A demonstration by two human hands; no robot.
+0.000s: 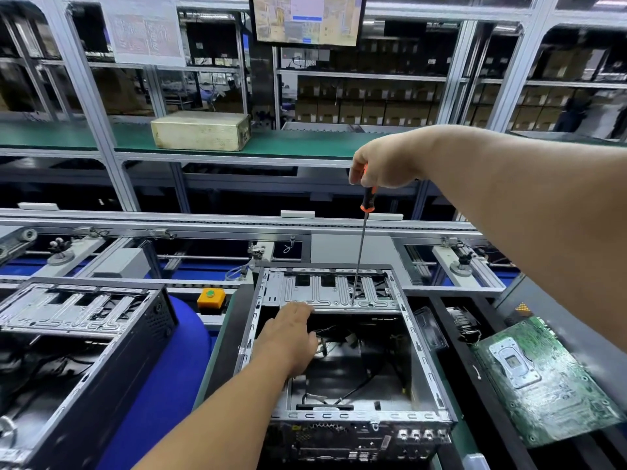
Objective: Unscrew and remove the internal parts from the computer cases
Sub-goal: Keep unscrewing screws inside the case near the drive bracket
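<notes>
An open computer case (425, 364) lies on the bench in front of me, with loose black cables inside. A silver drive cage (325, 290) spans its far end. My right hand (383, 164) grips the orange-and-black handle of a long screwdriver (360, 252), held upright. The screwdriver's tip touches the drive cage near its front edge. My left hand (288, 337) reaches into the case just below the cage, fingers extended and resting at the cage's front lip.
A second open case (78, 320) sits at the left. A removed green motherboard (543, 378) lies to the right of the case, a black fan (431, 329) beside it. An orange button box (211, 297) stands behind. A beige box (200, 130) rests on the upper shelf.
</notes>
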